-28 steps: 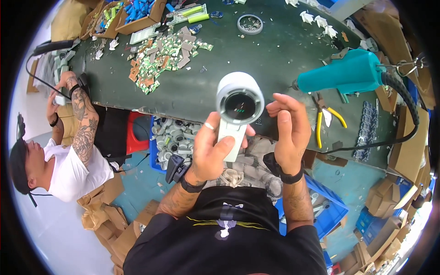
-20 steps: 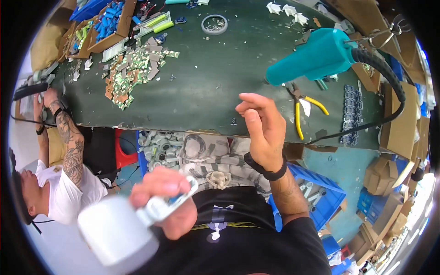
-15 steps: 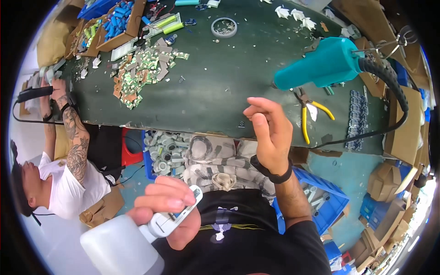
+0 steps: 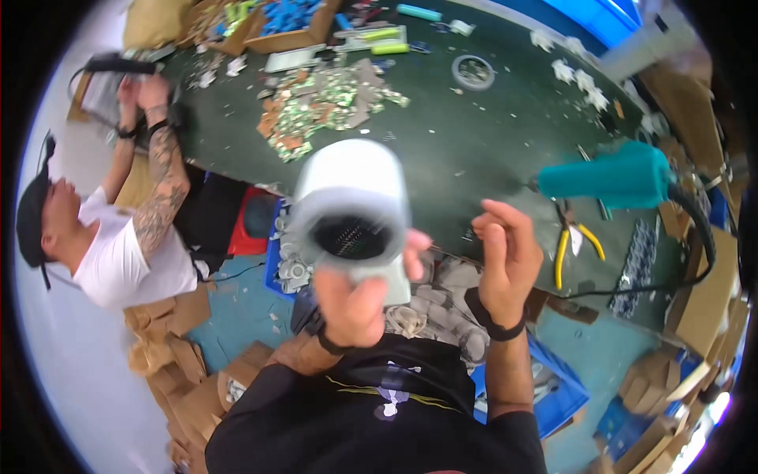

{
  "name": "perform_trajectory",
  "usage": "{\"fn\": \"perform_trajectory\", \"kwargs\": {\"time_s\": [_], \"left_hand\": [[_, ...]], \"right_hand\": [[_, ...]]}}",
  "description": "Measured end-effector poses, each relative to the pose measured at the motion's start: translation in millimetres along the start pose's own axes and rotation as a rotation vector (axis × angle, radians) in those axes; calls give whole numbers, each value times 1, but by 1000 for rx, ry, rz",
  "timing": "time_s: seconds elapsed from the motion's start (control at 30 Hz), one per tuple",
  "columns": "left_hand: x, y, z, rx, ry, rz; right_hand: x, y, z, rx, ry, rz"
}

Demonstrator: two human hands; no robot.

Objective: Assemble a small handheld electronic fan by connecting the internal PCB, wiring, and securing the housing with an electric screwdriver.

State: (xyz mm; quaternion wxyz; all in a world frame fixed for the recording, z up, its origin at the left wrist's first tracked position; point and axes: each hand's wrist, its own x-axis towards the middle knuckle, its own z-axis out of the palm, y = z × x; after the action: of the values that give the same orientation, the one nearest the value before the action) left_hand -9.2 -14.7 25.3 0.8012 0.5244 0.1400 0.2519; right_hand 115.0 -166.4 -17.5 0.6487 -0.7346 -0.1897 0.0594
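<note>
the left hand (image 4: 351,308), a little blurred, is curled in a grip, the left forearm (image 4: 304,354) slanting in from the lower left. the right hand (image 4: 509,265) stands apart from it, fingers (image 4: 512,218) loosely bent and thumb (image 4: 494,246) pointing up, above a nearly upright right forearm (image 4: 509,370).

A white handheld device (image 4: 351,170) is held up in the left hand (image 4: 351,312), just off the middle of the view toward ten o'clock. Its thick, drum-shaped head has a smooth, pale barrel toward twelve o'clock and a greyer rim around a dark circular opening toward six. The opening is turned toward the camera, with faint specks inside, blurred. A pale handle (image 4: 398,287) runs from the head toward five o'clock, partly covered by the hand.
</note>
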Motion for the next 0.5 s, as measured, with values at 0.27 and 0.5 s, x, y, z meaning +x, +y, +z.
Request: {"fn": "perform_trajectory", "kwargs": {"time_s": [0.27, 0.5], "left_hand": [[14, -17, -11, -50, -8, -23], [15, -21, -19, -74, 26, -10]], "right_hand": [[2, -2, 4, -87, -27, -36], [1, -2, 6, -119, -39, -39]]}}
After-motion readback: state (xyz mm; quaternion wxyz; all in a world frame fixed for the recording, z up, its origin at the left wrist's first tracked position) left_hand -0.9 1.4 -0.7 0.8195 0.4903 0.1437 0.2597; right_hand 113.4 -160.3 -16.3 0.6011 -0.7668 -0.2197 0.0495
